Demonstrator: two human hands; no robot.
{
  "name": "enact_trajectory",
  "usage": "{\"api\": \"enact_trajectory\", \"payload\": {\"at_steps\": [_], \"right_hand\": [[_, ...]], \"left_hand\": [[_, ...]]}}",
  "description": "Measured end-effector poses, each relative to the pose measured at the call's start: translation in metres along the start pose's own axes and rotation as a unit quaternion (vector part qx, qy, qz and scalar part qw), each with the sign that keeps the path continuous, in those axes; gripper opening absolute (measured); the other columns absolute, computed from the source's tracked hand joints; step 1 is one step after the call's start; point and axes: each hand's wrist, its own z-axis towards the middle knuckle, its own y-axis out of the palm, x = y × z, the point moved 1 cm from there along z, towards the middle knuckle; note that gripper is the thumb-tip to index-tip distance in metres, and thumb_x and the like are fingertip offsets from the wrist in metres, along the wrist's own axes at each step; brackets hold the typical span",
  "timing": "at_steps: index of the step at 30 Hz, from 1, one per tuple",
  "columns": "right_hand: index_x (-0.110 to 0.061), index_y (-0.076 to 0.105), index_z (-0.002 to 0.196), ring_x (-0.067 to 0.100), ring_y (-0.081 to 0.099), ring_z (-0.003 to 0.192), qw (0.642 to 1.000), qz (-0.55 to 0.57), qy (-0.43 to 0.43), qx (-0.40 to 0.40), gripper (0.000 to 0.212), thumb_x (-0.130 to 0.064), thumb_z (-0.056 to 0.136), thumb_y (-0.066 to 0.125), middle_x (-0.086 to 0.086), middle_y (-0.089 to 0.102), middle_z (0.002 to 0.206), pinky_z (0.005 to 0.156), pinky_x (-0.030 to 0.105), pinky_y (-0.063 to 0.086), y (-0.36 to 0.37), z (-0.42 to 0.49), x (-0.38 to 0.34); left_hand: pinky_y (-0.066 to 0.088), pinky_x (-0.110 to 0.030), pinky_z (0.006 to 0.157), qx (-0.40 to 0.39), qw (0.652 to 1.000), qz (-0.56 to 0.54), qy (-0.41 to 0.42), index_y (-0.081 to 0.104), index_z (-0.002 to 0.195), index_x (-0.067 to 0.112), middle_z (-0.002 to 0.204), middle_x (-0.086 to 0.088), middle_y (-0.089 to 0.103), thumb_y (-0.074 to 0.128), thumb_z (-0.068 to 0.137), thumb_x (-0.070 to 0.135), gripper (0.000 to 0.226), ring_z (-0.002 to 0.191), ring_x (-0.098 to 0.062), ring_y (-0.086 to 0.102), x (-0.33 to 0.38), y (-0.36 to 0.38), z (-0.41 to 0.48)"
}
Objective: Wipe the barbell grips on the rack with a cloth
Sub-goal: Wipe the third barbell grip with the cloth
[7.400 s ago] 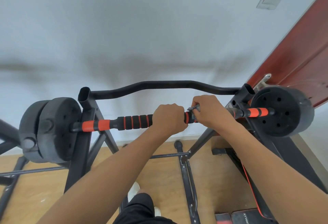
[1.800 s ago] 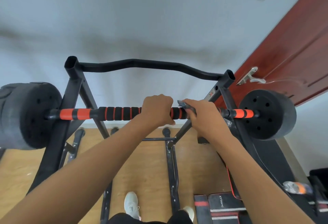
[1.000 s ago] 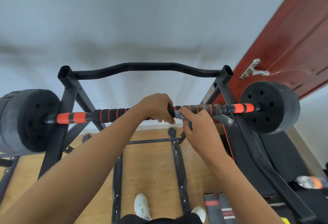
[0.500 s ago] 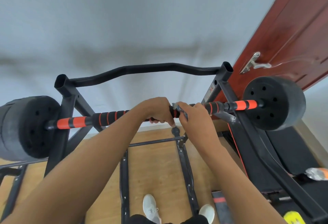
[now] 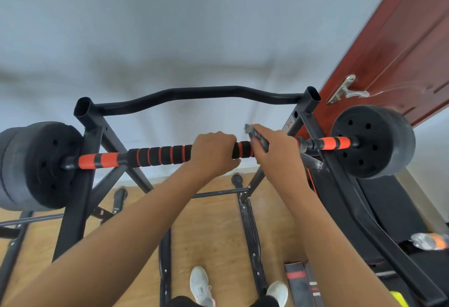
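Mid-wipe; left hand (image 5: 213, 152) grips the foam grip (image 5: 160, 158), steadying the barbell; right hand (image 5: 273, 146) clasps cloth (image 5: 257, 135) round its right part. Left stretch looks unwiped, judging by position.

The left hand (image 5: 215, 152) is gripping the barbell (image 5: 155, 157) at its black-and-orange foam grip, fingers curling over the top. Just beside it, the right hand (image 5: 277, 147) is pressing a grey cloth (image 5: 256, 135) onto the bar. The barbell is resting across the black rack (image 5: 85, 136), with weight plates (image 5: 371, 140) at both ends.
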Motion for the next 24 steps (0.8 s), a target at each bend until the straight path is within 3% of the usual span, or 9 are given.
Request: {"api": "enact_trajectory", "payload": {"at_steps": [3, 6, 8, 10, 14, 16, 19, 21, 24], "right_hand": [[-0.017, 0.069, 0.104, 0.022, 0.059, 0.077, 0.996, -0.065, -0.003, -0.062, 0.018, -0.018, 0.1, 0.052, 0.003, 0.059, 0.074, 0.073, 0.035, 0.054, 0.005, 0.011, -0.01], [-0.015, 0.067, 0.119, 0.02, 0.048, 0.091, 0.991, -0.092, -0.005, -0.1, 0.026, -0.014, 0.103, 0.048, -0.006, 0.036, 0.071, 0.085, 0.039, 0.053, 0.0, 0.007, -0.016], [-0.016, 0.064, 0.128, 0.02, 0.047, 0.095, 0.989, -0.102, -0.011, -0.104, 0.03, -0.009, 0.101, 0.053, -0.011, 0.026, 0.075, 0.084, 0.037, 0.054, 0.001, 0.001, -0.016], [-0.021, 0.065, 0.128, 0.016, 0.046, 0.087, 0.993, -0.094, -0.003, -0.07, 0.037, -0.004, 0.096, 0.06, -0.006, 0.032, 0.085, 0.074, 0.03, 0.054, 0.005, -0.006, -0.014], [-0.029, 0.065, 0.126, 0.011, 0.041, 0.072, 0.996, -0.062, 0.031, -0.052, 0.043, -0.002, 0.093, 0.06, 0.001, 0.036, 0.097, 0.057, 0.017, 0.036, 0.01, -0.017, -0.006], [-0.033, 0.064, 0.128, 0.013, 0.043, 0.071, 0.997, -0.057, 0.027, -0.052, 0.04, -0.009, 0.098, 0.055, 0.002, 0.038, 0.096, 0.058, 0.019, 0.041, 0.008, -0.018, -0.005], [-0.037, 0.065, 0.128, 0.014, 0.048, 0.068, 0.997, -0.049, 0.024, -0.055, 0.038, -0.016, 0.1, 0.052, 0.004, 0.042, 0.096, 0.064, 0.025, 0.05, 0.002, -0.005, -0.002], [-0.036, 0.069, 0.122, 0.012, 0.05, 0.066, 0.998, -0.041, 0.028, -0.048, 0.034, -0.018, 0.098, 0.054, 0.006, 0.047, 0.094, 0.06, 0.019, 0.044, -0.001, 0.01, 0.0], [-0.031, 0.072, 0.11, 0.013, 0.054, 0.07, 0.998, -0.044, 0.031, -0.041, 0.025, -0.019, 0.095, 0.056, 0.006, 0.055, 0.092, 0.058, 0.016, 0.037, 0.002, 0.028, -0.003]], "left_hand": [[0.045, -0.027, 0.06, 0.011, 0.999, 0.03, -0.019, 0.064, 0.093, 0.022, 0.067, 0.005, 0.057, 0.063, 0.096, 0.042, 0.021, 0.061, -0.014, 0.06, 0.002, 0.002, 0.001], [0.045, -0.027, 0.059, -0.035, 0.999, 0.01, -0.019, 0.068, 0.093, 0.02, 0.066, 0.005, 0.059, 0.065, 0.095, 0.04, 0.02, 0.059, -0.012, 0.058, 0.001, 0.0, 0.009], [0.047, -0.028, 0.06, -0.113, 0.993, -0.031, -0.023, 0.068, 0.093, 0.022, 0.068, 0.004, 0.063, 0.074, 0.089, 0.046, 0.026, 0.06, -0.012, 0.06, -0.003, -0.004, 0.02], [0.048, -0.027, 0.058, -0.208, 0.973, -0.091, -0.034, 0.068, 0.088, 0.018, 0.065, 0.003, 0.066, 0.081, 0.084, 0.048, 0.033, 0.054, -0.013, 0.062, -0.009, -0.009, 0.03], [0.048, -0.026, 0.052, -0.364, 0.902, -0.229, -0.043, 0.072, 0.086, 0.008, 0.062, -0.001, 0.063, 0.086, 0.083, 0.036, 0.031, 0.048, -0.014, 0.053, -0.019, -0.018, 0.045], [0.049, -0.026, 0.054, -0.403, 0.875, -0.265, -0.043, 0.072, 0.09, 0.009, 0.064, -0.001, 0.064, 0.086, 0.083, 0.037, 0.032, 0.05, -0.014, 0.054, -0.022, -0.025, 0.048], [0.056, -0.025, 0.062, -0.31, 0.917, -0.252, -0.007, 0.073, 0.099, 0.015, 0.075, 0.002, 0.074, 0.087, 0.08, 0.047, 0.04, 0.057, -0.012, 0.068, -0.023, -0.025, 0.048], [0.055, -0.027, 0.068, -0.164, 0.975, -0.15, 0.007, 0.068, 0.097, 0.023, 0.079, 0.006, 0.071, 0.084, 0.077, 0.058, 0.043, 0.067, -0.013, 0.069, -0.019, -0.019, 0.038], [0.044, -0.03, 0.068, -0.022, 1.0, -0.002, 0.003, 0.061, 0.105, 0.026, 0.079, 0.007, 0.059, 0.073, 0.088, 0.054, 0.035, 0.073, -0.015, 0.059, -0.009, -0.004, 0.013]]}}
